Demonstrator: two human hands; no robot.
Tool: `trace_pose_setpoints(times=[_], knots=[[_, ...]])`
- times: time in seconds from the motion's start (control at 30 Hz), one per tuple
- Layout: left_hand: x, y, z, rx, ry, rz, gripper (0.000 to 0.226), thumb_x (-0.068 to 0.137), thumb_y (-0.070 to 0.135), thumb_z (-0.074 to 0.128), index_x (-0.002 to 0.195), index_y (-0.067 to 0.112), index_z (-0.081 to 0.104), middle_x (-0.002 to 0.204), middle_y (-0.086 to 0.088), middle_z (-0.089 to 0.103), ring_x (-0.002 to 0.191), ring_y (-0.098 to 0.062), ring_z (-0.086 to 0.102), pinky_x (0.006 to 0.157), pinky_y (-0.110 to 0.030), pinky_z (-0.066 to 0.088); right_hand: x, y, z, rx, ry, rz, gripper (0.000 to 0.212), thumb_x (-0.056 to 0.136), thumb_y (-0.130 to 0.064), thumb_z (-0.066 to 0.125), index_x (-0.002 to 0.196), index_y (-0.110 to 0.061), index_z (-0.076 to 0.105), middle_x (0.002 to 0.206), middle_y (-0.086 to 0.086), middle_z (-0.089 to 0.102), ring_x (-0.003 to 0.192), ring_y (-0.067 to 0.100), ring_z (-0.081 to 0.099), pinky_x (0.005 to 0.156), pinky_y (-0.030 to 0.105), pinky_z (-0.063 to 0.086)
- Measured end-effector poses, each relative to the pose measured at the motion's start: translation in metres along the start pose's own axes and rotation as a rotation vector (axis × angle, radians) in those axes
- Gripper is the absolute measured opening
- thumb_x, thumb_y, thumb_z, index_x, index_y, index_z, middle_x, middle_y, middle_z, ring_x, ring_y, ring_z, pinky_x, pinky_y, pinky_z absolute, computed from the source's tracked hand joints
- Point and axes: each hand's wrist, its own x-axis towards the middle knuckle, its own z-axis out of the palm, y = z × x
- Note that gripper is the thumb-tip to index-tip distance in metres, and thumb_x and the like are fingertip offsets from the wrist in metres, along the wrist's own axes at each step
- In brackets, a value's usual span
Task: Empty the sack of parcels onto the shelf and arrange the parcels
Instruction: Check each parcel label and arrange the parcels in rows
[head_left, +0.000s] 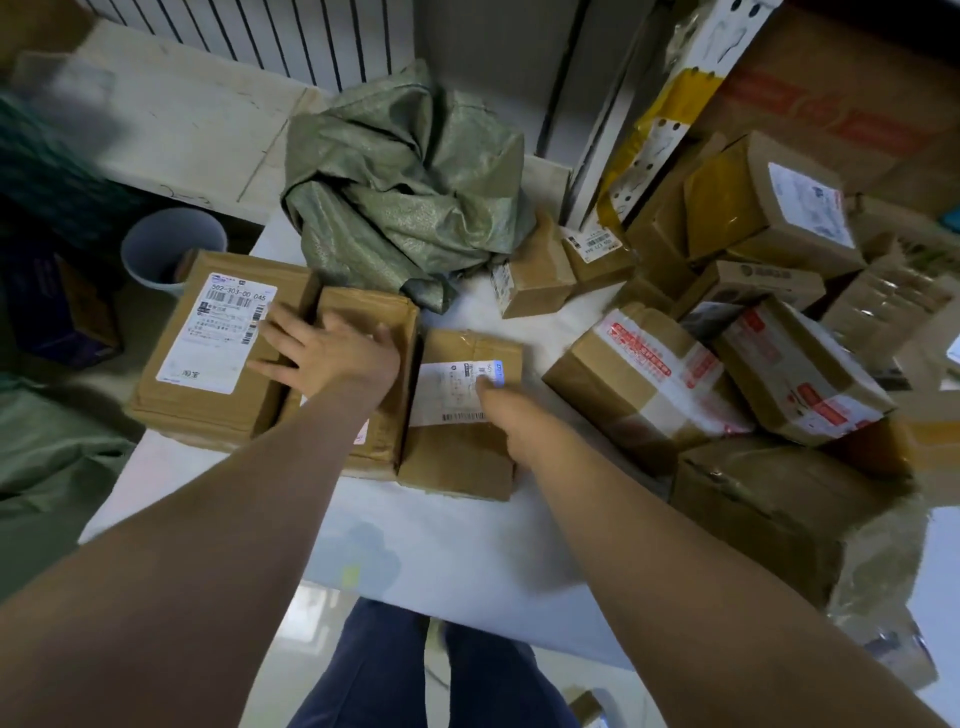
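Standing bucket (140, 260): is sitting off the left edge of the shelf (493, 540).
Large parcel (208, 358): is lying flat at the shelf's left end, label facing up.
Left hand (332, 353): is resting palm down, fingers straight and spread, across the large parcel and the middle parcel (374, 317), gripping nothing.
Sack (405, 182): is lying crumpled and slack at the shelf's back.
Right hand (511, 418): is touching the labelled parcel (462, 457) just beside the middle one; blurred, so I cannot tell its grip.
Parcel heap (753, 364): is crowding the shelf's right side.
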Motion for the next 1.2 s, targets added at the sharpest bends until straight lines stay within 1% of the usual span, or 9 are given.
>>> trace_pose_setpoints(times=[0.1,0.27,0.4,0.5,0.6,0.83,0.97,1.1,1.2], knots=[[0.0,-0.003,0.001,0.056,0.005,0.027,0.071,0.092,0.059,0.039,0.148,0.015,0.032,0.16,-0.02,-0.008,0.147,-0.041,-0.009,0.113,-0.068,0.0,-0.003,-0.007,0.009,-0.062,-0.004,0.019,0.062,0.095,-0.06,0.039,0.139,-0.016,0.047,0.112,0.003,0.058,0.093,0.019,0.054,0.077,0.03,0.04],[0.014,0.005,-0.009,0.063,0.072,0.081,0.066,0.092,0.054,0.041,0.141,0.011,0.035,0.158,-0.026,0.006,0.147,-0.042,-0.004,0.113,-0.068,0.0,0.001,-0.033,0.005,-0.267,0.187,-0.075,0.066,0.096,-0.053,0.042,0.144,-0.008,0.038,0.143,0.012,0.047,0.128,0.03,0.048,0.104,0.04,0.04],[0.029,0.037,-0.015,-0.071,0.293,0.45,0.053,0.083,0.036,0.057,0.132,0.019,0.045,0.155,-0.019,0.021,0.145,-0.04,0.012,0.114,-0.065,0.005,0.004,-0.081,-0.021,-0.255,0.549,-0.195,0.073,0.089,-0.04,0.063,0.143,-0.006,0.026,0.145,0.016,0.031,0.132,0.034,0.036,0.101,0.043,0.04],[0.03,0.061,-0.016,-0.092,0.387,0.832,0.048,0.076,0.026,0.059,0.123,0.031,0.056,0.153,-0.008,0.03,0.145,-0.035,0.017,0.115,-0.064,0.004,0.016,-0.109,-0.031,-0.383,0.557,-0.253,0.075,0.086,-0.036,0.069,0.143,-0.011,0.028,0.149,0.016,0.02,0.134,0.034,0.026,0.102,0.045,0.038],[0.033,0.082,-0.009,0.097,0.295,1.097,0.046,0.083,0.025,0.058,0.126,0.042,0.058,0.159,0.001,0.021,0.149,-0.032,0.002,0.113,-0.066,-0.005,0.037,-0.118,-0.034,-0.487,0.464,-0.197,0.082,0.085,-0.037,0.069,0.148,-0.013,0.022,0.158,0.017,0.004,0.142,0.036,0.014,0.11,0.046,0.031],[0.058,0.091,0.002,0.115,0.019,0.841,0.071,0.082,0.015,0.058,0.146,0.031,0.033,0.161,0.004,0.006,0.149,-0.026,-0.007,0.114,-0.065,0.001,0.041,-0.112,-0.045,-0.412,0.487,-0.169,0.086,0.075,-0.042,0.076,0.138,-0.006,0.029,0.143,0.018,0.02,0.132,0.036,0.028,0.105,0.039,0.036],[0.055,0.095,0.002,0.093,-0.047,0.813,0.08,0.08,0.017,0.067,0.148,0.027,0.028,0.161,0.001,0.006,0.149,-0.026,-0.002,0.116,-0.063,0.003,0.033,-0.11,-0.049,-0.014,0.271,-0.001,0.082,0.068,-0.038,0.076,0.133,-0.007,0.037,0.134,0.005,0.044,0.12,0.028,0.05,0.098,0.038,0.048],[0.056,0.097,0.004,0.049,-0.086,0.793,0.076,0.08,0.017,0.066,0.147,0.029,0.032,0.16,0.001,0.009,0.149,-0.025,0.0,0.116,-0.062,0.006,0.027,-0.102,-0.059,0.236,0.035,0.055,0.03,0.091,-0.01,0.056,0.121,-0.01,0.056,0.122,0.012,0.064,0.112,0.029,0.061,0.098,0.045,0.051],[0.057,0.093,0.004,0.025,-0.104,0.799,0.073,0.079,0.011,0.062,0.145,0.03,0.037,0.16,0.001,0.009,0.149,-0.024,-0.001,0.117,-0.061,0.006,0.027,-0.098,-0.057,0.181,0.083,0.074,0.024,0.093,-0.012,0.049,0.116,-0.009,0.056,0.115,0.011,0.064,0.106,0.029,0.061,0.094,0.044,0.053]])
